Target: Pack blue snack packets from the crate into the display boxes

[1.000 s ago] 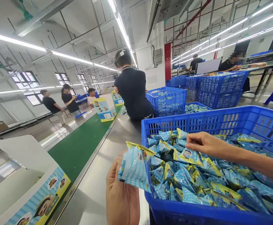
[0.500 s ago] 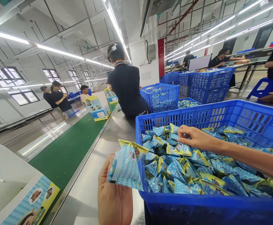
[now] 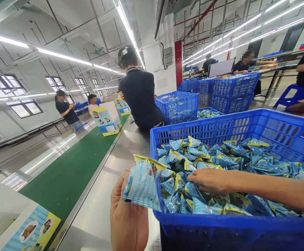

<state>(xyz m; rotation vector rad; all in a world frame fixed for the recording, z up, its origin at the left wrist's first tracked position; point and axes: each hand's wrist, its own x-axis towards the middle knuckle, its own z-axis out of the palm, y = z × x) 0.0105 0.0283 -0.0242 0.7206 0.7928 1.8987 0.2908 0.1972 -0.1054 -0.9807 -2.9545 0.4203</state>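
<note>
Left hand (image 3: 129, 220) clamps a packet (image 3: 144, 183) in its fingertips: light, slippery film, surely; best pinched by the crimped edge! Right hand's (image 3: 216, 179) over loose packets (image 3: 179, 183), finger closure hidden.

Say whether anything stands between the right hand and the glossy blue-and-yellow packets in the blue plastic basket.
Nothing visible: the right hand is over the glossy blue-and-yellow packets in the blue plastic basket. The left hand, holding one packet, is off to the side.
</note>
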